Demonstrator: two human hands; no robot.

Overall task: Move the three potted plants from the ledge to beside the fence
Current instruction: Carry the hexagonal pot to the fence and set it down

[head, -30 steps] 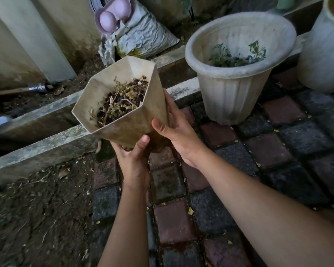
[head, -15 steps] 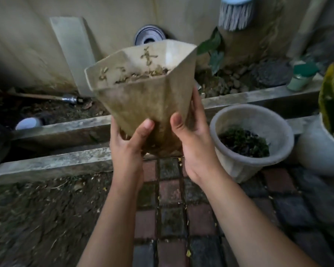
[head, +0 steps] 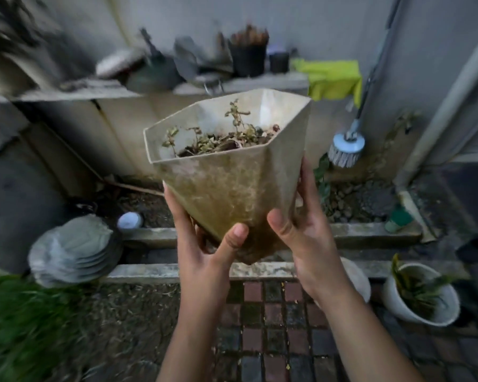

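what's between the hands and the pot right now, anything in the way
Nothing. The left hand and right hand both touch the pot directly, gripping its lower part and holding it in the air. No fence is clearly in view, so the path there cannot be judged.

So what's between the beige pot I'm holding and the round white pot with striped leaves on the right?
In the head view, your right hand, partly hiding another pale pot, between the beige pot and the white pot.

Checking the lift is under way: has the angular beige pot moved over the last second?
Yes. The angular beige pot, held by the left hand and right hand, has risen well above the concrete ledge.
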